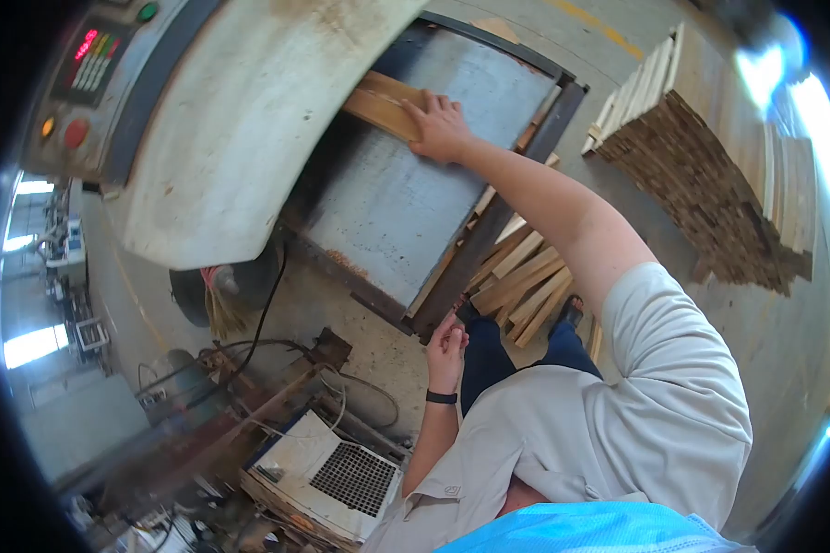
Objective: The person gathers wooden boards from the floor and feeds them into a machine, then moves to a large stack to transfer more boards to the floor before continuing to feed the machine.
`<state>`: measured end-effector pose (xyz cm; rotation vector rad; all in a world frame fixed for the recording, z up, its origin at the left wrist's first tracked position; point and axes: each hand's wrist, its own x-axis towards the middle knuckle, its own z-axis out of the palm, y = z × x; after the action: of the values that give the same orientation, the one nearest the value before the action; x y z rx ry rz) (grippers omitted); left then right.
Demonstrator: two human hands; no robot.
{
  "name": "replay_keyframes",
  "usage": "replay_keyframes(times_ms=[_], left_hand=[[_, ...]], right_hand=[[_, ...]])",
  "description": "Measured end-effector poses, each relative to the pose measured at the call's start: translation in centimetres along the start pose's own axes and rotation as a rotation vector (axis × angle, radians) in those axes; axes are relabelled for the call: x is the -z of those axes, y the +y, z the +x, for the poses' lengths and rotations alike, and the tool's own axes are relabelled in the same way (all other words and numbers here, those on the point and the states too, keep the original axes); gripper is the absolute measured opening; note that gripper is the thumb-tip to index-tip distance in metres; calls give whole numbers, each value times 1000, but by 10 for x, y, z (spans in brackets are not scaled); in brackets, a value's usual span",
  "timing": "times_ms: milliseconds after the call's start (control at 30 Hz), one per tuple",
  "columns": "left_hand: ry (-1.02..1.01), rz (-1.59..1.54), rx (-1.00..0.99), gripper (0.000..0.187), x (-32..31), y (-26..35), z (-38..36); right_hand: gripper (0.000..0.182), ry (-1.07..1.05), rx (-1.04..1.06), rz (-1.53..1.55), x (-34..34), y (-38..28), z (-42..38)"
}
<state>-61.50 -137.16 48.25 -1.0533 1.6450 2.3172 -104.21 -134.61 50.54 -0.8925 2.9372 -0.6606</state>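
Observation:
A wooden board point(383, 103) lies on the metal machine table point(392, 198), its far end hidden beneath the pale machine hood point(277, 101). My right hand point(440, 129) is stretched across the table and grips the near end of this board, thumb along its upper face. Lower down, my left hand point(446, 352), with a black band at the wrist, is beside the table's near corner. Its fingers are curled together; anything inside them is hidden.
Loose wooden strips point(526, 281) lie on the floor by my feet. A tall stack of boards point(710, 147) stands at the right. Upper left is a control panel point(88, 69) with lit digits. Cables and a white grilled box point(327, 475) are at lower left.

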Motion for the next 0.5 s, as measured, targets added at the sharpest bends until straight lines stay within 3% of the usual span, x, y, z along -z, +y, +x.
replay_keyframes(times_ms=[267, 400, 433, 500], left_hand=[[-59, 158, 164, 36, 9, -14, -2], [-107, 284, 238, 38, 2, -30, 3], [-137, 324, 236, 39, -1, -33, 5], [-159, 360, 280, 39, -15, -39, 10]], right_hand=[[84, 3, 48, 85, -11, 3, 22], [85, 336, 14, -77, -33, -8, 16], [81, 444, 28, 211, -24, -17, 1], [73, 480, 79, 501, 0, -29, -50]])
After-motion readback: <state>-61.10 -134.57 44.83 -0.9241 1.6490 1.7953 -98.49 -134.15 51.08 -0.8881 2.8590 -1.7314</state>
